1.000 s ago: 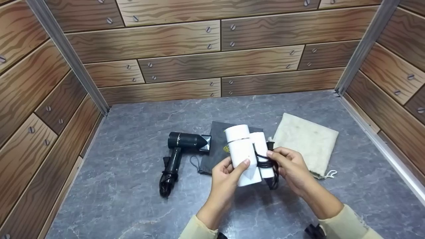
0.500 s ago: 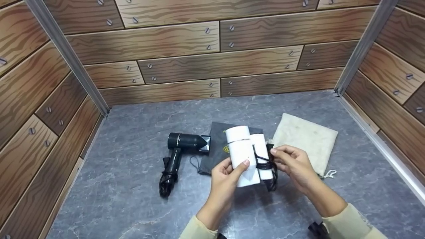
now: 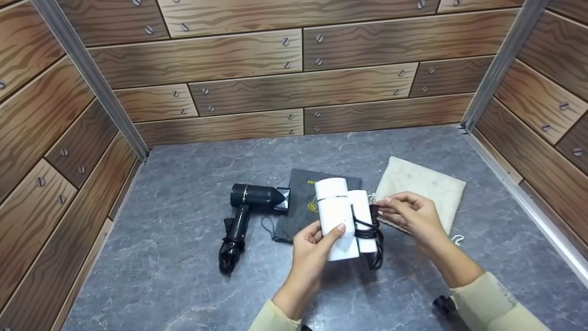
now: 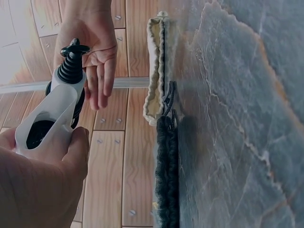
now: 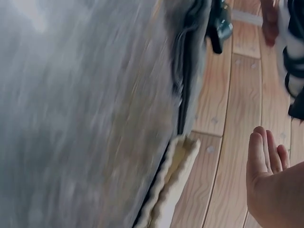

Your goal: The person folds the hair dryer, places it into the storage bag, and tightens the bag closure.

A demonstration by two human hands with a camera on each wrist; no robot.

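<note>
1. At the near side, two pale sleeves reach in over the stone-patterned tabletop, a dark object just beside the right cuff.
2. Held above the table, right of the middle, is a white hair dryer; the left hand grips its near end, thumb across the front, fingers curled behind.
3. The right hand has its fingers nearly straight and grips nothing. In the head view its fingertips overlap the black plug; the right wrist view shows a gap between them.
4. Only the left wrist view shows the dark hollow in the dryer's near end and the ribbed black cord sleeve.
5. The dryer's shell is smooth and rounded, ringed by a thin band; black cord loops around its handle.
6. Farther back, a cream cloth pouch lies flat on the right, its gathered mouth clearest from the wrists; a dark pouch with yellow print lies left of it.
7. A glossy black hair dryer lies farther left, nozzle at the dark pouch's edge. Broad tabletop stretches leftward and behind, up to the wood-print wall.
</note>
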